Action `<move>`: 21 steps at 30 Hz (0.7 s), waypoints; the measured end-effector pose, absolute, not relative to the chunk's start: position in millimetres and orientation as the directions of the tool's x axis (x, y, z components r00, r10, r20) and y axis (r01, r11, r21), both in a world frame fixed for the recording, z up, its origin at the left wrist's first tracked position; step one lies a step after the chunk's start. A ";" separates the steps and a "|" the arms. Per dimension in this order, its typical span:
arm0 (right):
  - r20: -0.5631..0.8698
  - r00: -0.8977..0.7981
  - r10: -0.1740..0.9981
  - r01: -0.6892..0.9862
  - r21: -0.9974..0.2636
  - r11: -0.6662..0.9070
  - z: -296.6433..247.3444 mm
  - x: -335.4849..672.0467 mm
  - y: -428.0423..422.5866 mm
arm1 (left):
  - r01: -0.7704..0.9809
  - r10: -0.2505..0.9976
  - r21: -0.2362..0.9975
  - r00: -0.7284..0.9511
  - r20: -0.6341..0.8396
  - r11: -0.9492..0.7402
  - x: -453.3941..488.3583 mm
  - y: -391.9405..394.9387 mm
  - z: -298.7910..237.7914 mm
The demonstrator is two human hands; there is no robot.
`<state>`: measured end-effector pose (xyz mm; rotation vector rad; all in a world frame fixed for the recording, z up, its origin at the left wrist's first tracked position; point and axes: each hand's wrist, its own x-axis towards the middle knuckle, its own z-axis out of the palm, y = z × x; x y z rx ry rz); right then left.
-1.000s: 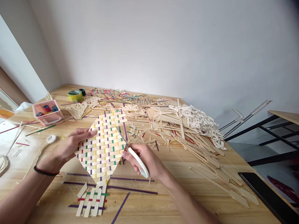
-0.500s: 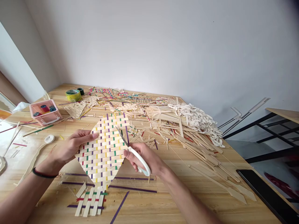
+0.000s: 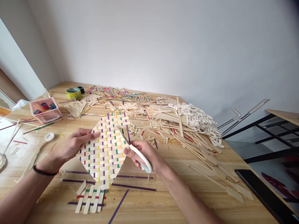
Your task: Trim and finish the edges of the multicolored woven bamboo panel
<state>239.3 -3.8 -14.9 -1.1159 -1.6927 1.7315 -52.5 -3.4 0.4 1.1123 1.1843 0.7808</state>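
My left hand pinches the upper left edge of a woven mat of pale strips crossed with purple, yellow, green and red ones. The mat is held up off the table, its lower corner pointing down. In my right hand is a pair of white-handled scissors, with its blades over the mat's right side, pointing up and left. A loose purple strip end stands beside the blades. Below the mat lies a small loosely woven piece, with several purple strips on the table nearby.
A pink box with spools and a yellow tape roll stand at the back left. Scraps and woven pieces spread along the back. Pale strips and a white cord heap lie right, near a black phone-like slab.
The mat and both hands have shifted very slightly, the right hand and scissors a little to the right. Both grips stay the same.
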 end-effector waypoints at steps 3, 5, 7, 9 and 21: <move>-0.240 -0.551 0.799 0.201 -0.968 -0.152 -8.7 238.6 -4.5 | 0.077 0.921 0.951 0.238 -0.309 0.300 -52.2 -3.5 0.7; -0.256 -0.532 0.807 0.202 -0.964 -0.173 -5.9 237.3 -5.9 | 0.077 0.924 0.952 0.228 -0.306 0.296 -52.0 -3.9 1.1; -0.265 -0.508 0.819 0.206 -0.961 -0.183 -4.2 236.0 -7.7 | 0.073 0.925 0.953 0.230 -0.304 0.295 -51.8 -4.2 1.4; -0.260 -0.486 0.834 0.208 -0.962 -0.178 -3.2 235.2 -9.0 | 0.067 0.922 0.953 0.238 -0.304 0.297 -51.4 -4.6 1.6; -0.206 -0.589 0.781 0.164 -0.977 -0.135 -16.8 243.1 0.6 | 0.035 0.923 0.948 0.221 -0.315 0.315 -51.3 -5.1 -1.3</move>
